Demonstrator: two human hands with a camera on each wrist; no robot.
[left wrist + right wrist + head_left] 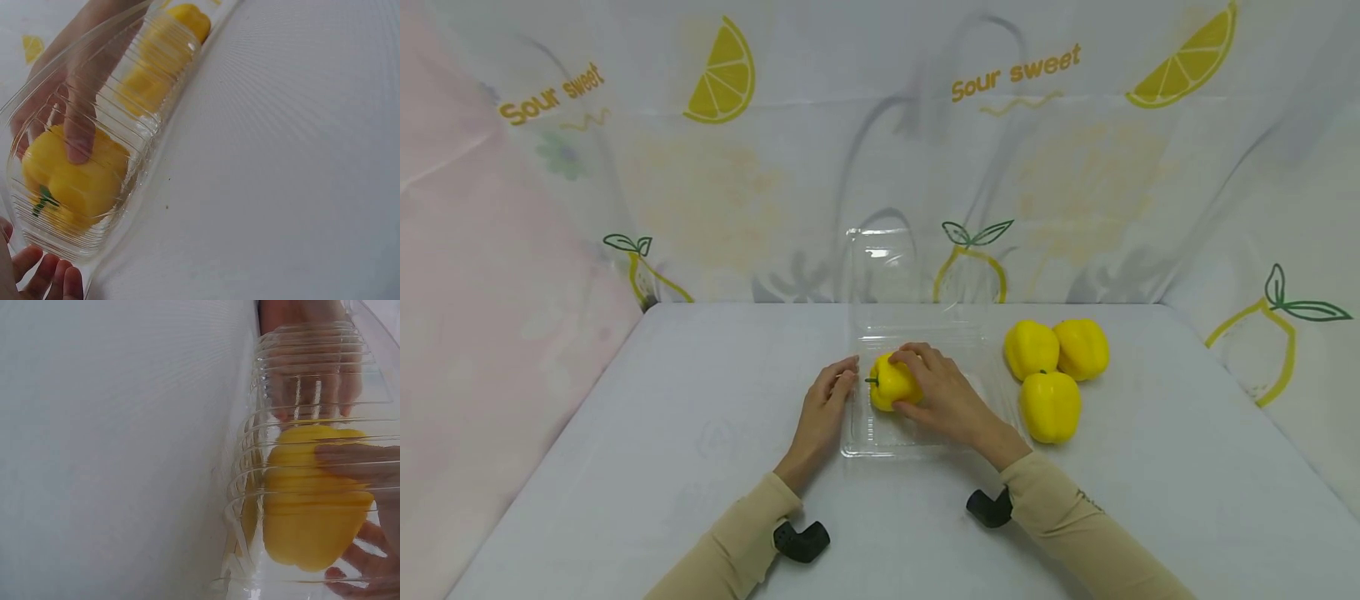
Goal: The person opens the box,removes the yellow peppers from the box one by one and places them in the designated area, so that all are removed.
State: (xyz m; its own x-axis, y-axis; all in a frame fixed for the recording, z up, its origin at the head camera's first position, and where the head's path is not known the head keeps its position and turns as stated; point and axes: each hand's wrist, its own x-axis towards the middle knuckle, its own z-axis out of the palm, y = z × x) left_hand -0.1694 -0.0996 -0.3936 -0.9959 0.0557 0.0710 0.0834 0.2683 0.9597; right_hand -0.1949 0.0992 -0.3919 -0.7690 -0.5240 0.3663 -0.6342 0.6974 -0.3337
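A yellow bell pepper [889, 385] with a green stem lies on its side inside a clear plastic clamshell container [887, 452]. My right hand [947, 402] grips this pepper from above and the right, thumb on the near side and fingers over the far side. The stem points left, toward my left hand [818, 417]. That hand rests its extended fingertips against the container's left wall. Through the ribbed plastic, the left wrist view shows the pepper [81, 181] with the thumb pressed on it. The container's lid [880, 279] stands raised at the back.
Three more yellow bell peppers sit close together right of the container: one at the back left [1032, 350], one at the back right [1082, 348], one in front [1051, 408]. A white cloth covers the table [715, 400]; a lemon-print curtain [820, 150] hangs behind.
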